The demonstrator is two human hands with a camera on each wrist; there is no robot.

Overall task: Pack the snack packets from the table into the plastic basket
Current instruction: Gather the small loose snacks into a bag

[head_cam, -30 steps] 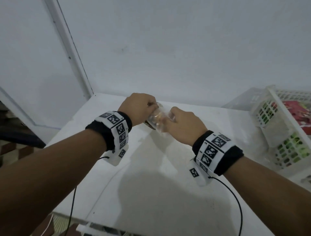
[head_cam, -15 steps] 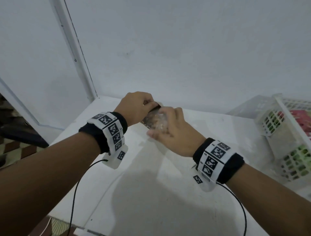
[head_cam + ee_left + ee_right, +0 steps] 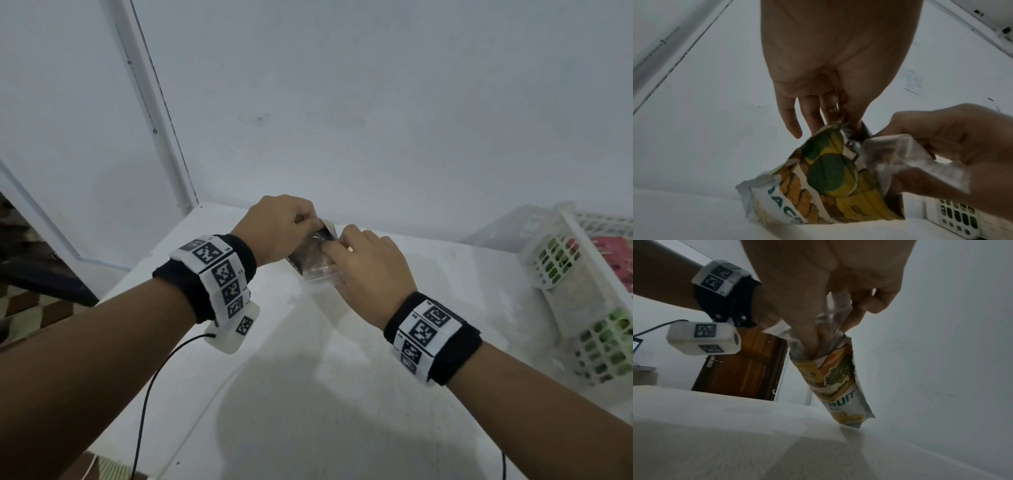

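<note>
Left wrist view: both hands pinch the jackfruit snack packet (image 3: 824, 183) by its top, left hand (image 3: 279, 228) and right hand (image 3: 370, 265) steadying it upright on the table (image 3: 308, 394), probably for lifting toward the plastic basket (image 3: 582, 274) well to its right.

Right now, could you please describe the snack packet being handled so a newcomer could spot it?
On the white table, left of the white basket, both hands meet. The packet between them shows yellow and green fruit art, unlike the red packet in the basket.
</note>
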